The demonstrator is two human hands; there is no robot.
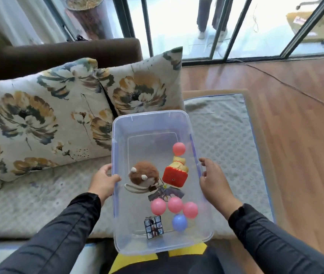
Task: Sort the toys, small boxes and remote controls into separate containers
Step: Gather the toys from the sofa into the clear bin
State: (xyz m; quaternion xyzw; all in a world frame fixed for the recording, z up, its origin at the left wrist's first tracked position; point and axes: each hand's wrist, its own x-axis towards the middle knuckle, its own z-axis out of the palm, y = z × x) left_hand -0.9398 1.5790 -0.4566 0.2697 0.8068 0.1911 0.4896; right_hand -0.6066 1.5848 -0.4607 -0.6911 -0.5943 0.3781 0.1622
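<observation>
A clear plastic bin (153, 123) is held over the sofa's edge. My left hand (103, 180) grips its left rim, thumb hooked over the edge. My right hand (214, 180) grips the right rim, fingers along the wall. Inside the bin lie a brown plush toy (144, 173), a red and yellow toy figure (176, 173), a small toy gun (167, 193), several pink balls (175, 204), a blue ball (179, 222) and a picture cube (153, 227).
Two floral cushions (44, 119) lean against the brown sofa back (58, 54). A quilted cover (226, 135) lies on the seat to the right. Wooden floor (295, 125) and glass sliding doors (236, 26) lie beyond; a person's legs (211, 16) stand outside.
</observation>
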